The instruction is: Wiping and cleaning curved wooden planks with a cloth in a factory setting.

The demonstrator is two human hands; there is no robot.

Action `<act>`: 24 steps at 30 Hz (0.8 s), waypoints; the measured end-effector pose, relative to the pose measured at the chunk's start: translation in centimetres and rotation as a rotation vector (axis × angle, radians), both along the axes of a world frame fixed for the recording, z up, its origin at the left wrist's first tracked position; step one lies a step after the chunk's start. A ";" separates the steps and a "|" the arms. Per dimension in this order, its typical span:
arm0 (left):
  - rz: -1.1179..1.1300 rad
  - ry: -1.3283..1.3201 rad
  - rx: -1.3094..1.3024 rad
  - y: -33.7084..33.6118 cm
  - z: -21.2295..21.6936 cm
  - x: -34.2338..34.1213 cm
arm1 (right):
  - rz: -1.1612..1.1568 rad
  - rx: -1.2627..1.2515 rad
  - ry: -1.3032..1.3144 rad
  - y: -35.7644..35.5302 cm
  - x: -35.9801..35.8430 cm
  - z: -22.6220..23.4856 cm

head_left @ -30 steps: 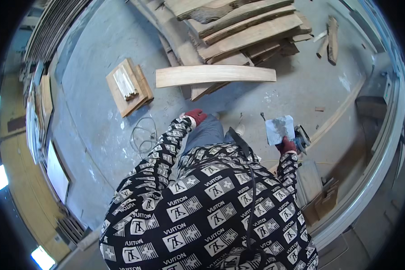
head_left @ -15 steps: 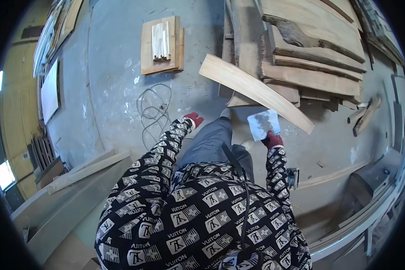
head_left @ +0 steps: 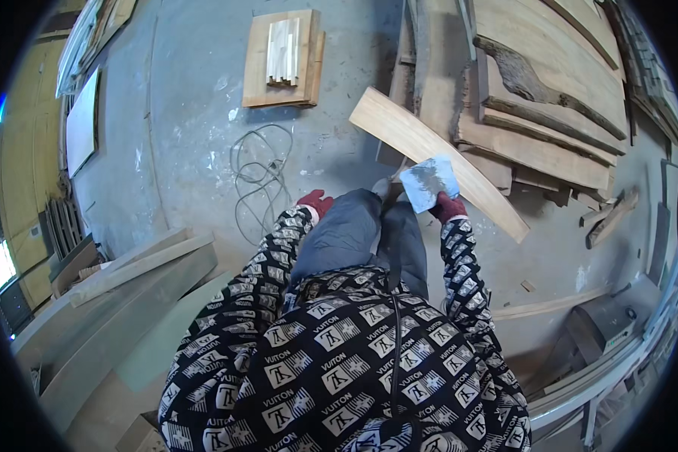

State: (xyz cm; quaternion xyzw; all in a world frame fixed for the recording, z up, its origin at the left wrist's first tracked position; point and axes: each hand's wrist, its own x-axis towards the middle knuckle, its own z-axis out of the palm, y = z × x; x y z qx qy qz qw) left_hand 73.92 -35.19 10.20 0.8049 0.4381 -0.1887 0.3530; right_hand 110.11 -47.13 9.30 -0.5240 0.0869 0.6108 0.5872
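Note:
My right hand (head_left: 448, 206), in a dark red glove, grips the near right edge of a flat, pale blue, squarish piece (head_left: 428, 181) with a grey smear across its middle. I cannot make out its exact kind. Just beyond it a long light wooden board (head_left: 437, 158) lies slantwise, its far side against the stacked slabs. My left hand (head_left: 316, 202), gloved in the same red, hangs beside my left thigh with its fingers apart and nothing in them.
Thick wooden slabs (head_left: 539, 143) are stacked at the far right. A looped cable (head_left: 262, 179) lies on the floor left of my legs. Ahead, thin strips (head_left: 283, 51) rest on flat boards (head_left: 256, 75). Long planks (head_left: 139, 271) lean at the near left, and a wood offcut (head_left: 612, 218) lies right.
My view has shifted forward and to the left. My right hand has brought the pale blue piece up and closer to my legs, now overlapping the board. My left hand stays by my thigh.

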 end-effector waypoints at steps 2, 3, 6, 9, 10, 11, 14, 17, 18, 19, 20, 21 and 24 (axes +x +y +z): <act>0.531 -0.012 -0.215 0.1 0.6 0.8 | 0.010 0.018 -0.023 0.6 0.9 0.1; 0.572 -0.028 -0.169 0.2 0.0 0.1 | 0.046 0.010 -0.071 1.1 1.4 -0.3; 0.745 -0.012 -0.132 0.5 0.3 -2.9 | 0.074 0.010 -0.125 2.6 0.9 1.2; 0.763 0.063 -0.071 2.6 1.9 -4.4 | -0.018 -0.001 -0.162 5.8 0.6 2.4; 0.768 0.028 -0.065 3.7 0.9 -5.3 | -0.035 -0.005 -0.182 7.0 1.9 2.0; 0.750 -0.008 -0.062 5.0 0.4 -4.7 | 0.013 -0.002 -0.332 7.1 4.3 0.5; 0.752 0.020 -0.076 8.3 -1.1 -7.6 | -0.161 0.053 -0.220 14.2 1.3 3.1; 0.694 -0.160 -0.205 14.3 0.8 -6.5 | 0.175 0.124 -0.628 17.3 -1.0 3.9; 0.676 -0.229 -0.250 16.1 1.6 -6.2 | 0.022 0.159 -0.346 19.7 -3.6 5.1; 0.741 -0.424 -0.329 16.2 0.0 -4.4 | -0.099 0.199 -0.078 22.2 -3.8 5.4; 0.881 -0.529 -0.503 17.5 -1.1 -3.8 | -0.016 0.176 -0.071 23.8 -5.5 4.7; 1.021 -0.726 -0.822 19.4 1.2 -1.4 | 0.079 0.072 -0.120 24.8 -7.0 3.8; 1.054 -0.863 -0.902 24.2 3.1 -1.2 | 0.259 0.001 -0.121 30.1 -14.3 1.9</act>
